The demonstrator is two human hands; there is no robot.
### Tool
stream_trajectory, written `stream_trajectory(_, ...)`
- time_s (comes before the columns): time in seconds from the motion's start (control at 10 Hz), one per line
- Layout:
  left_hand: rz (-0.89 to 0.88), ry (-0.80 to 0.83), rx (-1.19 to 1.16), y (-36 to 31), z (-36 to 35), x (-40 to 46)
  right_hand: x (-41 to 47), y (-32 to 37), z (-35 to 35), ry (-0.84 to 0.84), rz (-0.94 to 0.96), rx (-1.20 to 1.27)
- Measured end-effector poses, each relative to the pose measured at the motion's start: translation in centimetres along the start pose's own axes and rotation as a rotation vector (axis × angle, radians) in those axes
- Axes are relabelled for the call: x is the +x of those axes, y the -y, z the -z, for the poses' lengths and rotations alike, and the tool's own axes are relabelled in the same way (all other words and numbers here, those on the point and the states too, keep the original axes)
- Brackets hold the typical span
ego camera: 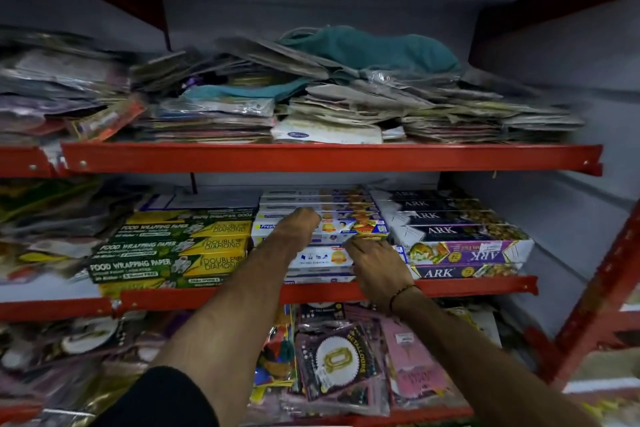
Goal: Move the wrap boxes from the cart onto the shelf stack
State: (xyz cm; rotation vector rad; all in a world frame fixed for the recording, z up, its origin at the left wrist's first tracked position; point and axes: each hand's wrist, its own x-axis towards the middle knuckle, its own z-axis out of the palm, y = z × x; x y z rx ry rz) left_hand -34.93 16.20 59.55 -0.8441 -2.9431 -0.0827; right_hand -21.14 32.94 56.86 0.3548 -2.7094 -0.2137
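A stack of white and blue wrap boxes sits in the middle of the red middle shelf. My left hand rests with curled fingers on the top front white wrap box, over its left part. My right hand is lower and to the right, its fingers on the front edge of that same box and its palm covering the boxes beneath. Green and yellow food wrapping paper boxes lie stacked to the left, dark ARK boxes to the right. The cart is out of view.
The upper shelf carries piles of flat plastic packets and a teal cloth. Below the middle shelf stand balloon and party packets. A red upright post runs along the right. More packets crowd the left side.
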Motion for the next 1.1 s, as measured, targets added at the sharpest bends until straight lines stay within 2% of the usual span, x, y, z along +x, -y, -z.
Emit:
stream_trajectory(0.1, -0.021, -0.097, -0.029, 0.5, -0.1, 0.2, 0.5, -0.1, -0.1, 0.009, -0.004, 0.006)
stream_trajectory(0.3, -0.075, -0.138, -0.225, 2.0, -0.3, -1.3, 1.9, 0.2, -0.1, 0.037, -0.008, -0.011)
stream_trajectory(0.4, -0.161, -0.133, -0.178, 2.8, -0.3, -4.3, 2.9, 0.0, -0.2, 0.062, -0.02, -0.029)
stream_trajectory(0.6, -0.283, -0.071, 0.164, 5.5, -1.8, -7.1, 3.2, -0.3, -0.4, 0.081, -0.053, -0.039)
stream_trajectory(0.9, -0.275, -0.032, 0.201, 6.3, -2.4, -6.5, 4.0, 0.3, -2.7, 0.208, -0.121, -0.025)
stream_trajectory(1.1, -0.256, -0.021, 0.285, 6.0, -2.4, -5.8, 4.2, 0.0, -4.4, 0.152, -0.127, -0.019)
